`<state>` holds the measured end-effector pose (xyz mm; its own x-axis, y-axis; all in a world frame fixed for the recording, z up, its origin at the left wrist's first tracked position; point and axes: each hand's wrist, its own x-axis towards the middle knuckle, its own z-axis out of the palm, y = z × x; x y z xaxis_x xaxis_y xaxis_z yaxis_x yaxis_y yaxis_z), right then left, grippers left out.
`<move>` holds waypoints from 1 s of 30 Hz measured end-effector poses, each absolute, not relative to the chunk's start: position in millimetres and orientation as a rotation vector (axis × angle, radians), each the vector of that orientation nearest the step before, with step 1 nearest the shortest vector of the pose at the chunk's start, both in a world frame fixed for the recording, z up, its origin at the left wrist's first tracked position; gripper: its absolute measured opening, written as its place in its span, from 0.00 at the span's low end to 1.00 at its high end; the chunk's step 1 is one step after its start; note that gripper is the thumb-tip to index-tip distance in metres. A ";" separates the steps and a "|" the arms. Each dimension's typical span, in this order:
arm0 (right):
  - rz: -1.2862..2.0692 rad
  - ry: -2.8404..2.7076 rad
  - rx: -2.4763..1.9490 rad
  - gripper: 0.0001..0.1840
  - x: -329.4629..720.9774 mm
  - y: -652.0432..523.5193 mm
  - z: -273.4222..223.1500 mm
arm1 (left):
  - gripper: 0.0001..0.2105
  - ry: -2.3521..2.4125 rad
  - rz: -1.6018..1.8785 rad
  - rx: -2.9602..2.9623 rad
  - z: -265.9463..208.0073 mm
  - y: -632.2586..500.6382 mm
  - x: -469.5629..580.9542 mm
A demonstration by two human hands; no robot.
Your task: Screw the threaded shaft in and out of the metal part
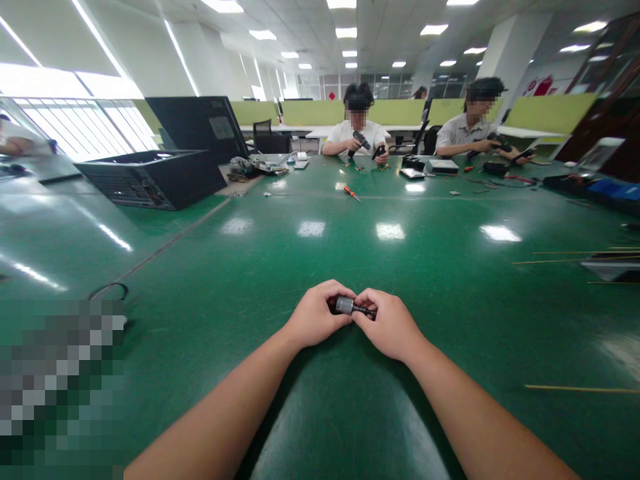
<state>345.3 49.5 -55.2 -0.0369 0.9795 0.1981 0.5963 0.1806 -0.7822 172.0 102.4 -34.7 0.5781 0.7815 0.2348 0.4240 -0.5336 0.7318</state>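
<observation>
Both of my hands meet over the green table, close to its near side. My left hand (317, 315) is closed round the thick end of a small grey cylindrical part with a dark shaft (345, 305). The thin, ringed dark shaft points to the right, and the fingers of my right hand (393, 324) pinch it. The part lies about level between the two hands. My fingers and palms cover both of its ends, so its exact kind cannot be made out.
An orange screwdriver (351, 193) lies mid-table. A black computer case (155, 177) stands far left, with circuit boards (255, 168) beside it. Thin yellow sticks (580, 388) lie at right. Across the table, two people hold power drills, among boxes (442, 167) and loose parts.
</observation>
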 end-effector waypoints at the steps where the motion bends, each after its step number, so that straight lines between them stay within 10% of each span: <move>1: 0.657 -1.725 -1.502 0.05 345.3 49.5 -55.4 | 0.13 0.953 0.738 2.180 -34.7 102.5 172.0; 30: 0.645 -1.656 -1.445 0.05 347.8 50.3 -49.6 | 0.13 1.004 0.819 2.062 -37.1 105.3 170.1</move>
<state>347.8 50.3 -49.6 0.0013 0.9684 0.2492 0.5450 0.2083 -0.8121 170.1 105.3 -37.1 0.5016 0.8330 0.2335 0.3963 -0.4612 0.7939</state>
